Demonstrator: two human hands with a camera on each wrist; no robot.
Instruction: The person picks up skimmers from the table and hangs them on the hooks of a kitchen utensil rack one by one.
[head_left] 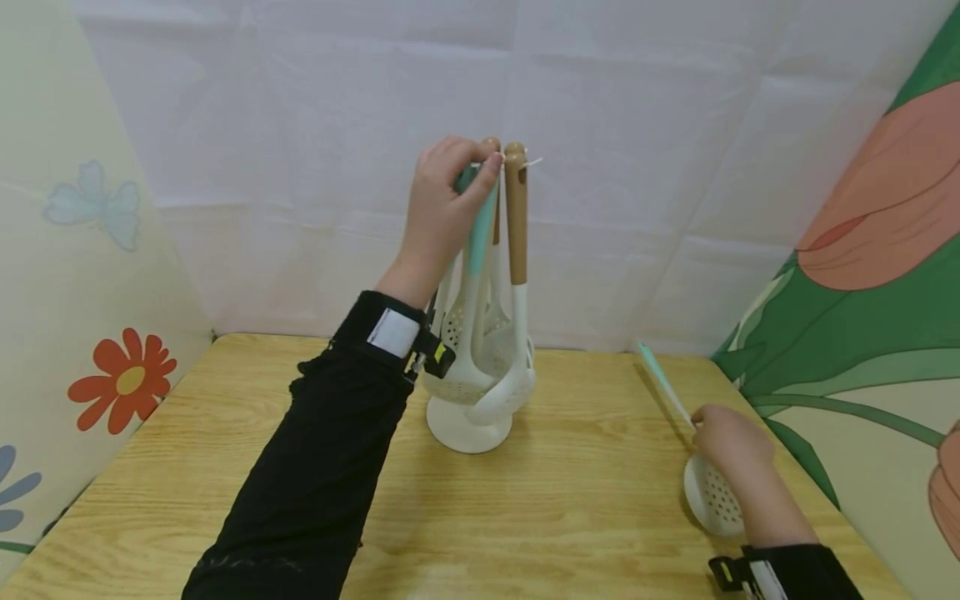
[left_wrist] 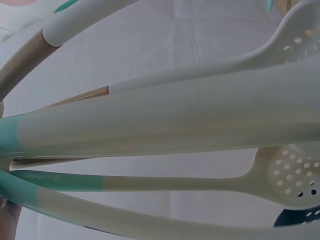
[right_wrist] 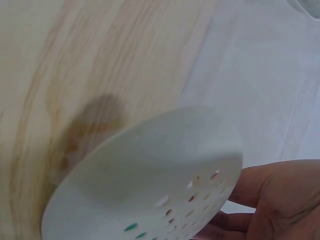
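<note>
With several utensils hanging on the white utensil stand (head_left: 468,425), the left hand (head_left: 442,208) pinches a teal-handled ladle (head_left: 474,283) near its top, while right of the stand the right hand (head_left: 731,442) grips a skimmer (head_left: 708,496) over the table (head_left: 570,508), seemingly not yet hung.

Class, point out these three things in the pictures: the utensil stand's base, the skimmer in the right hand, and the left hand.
utensil stand base (head_left: 467,432), head view, round foot.
skimmer (head_left: 712,498), head view, perforated bowl.
left hand (head_left: 438,208), head view, back of hand.
</note>
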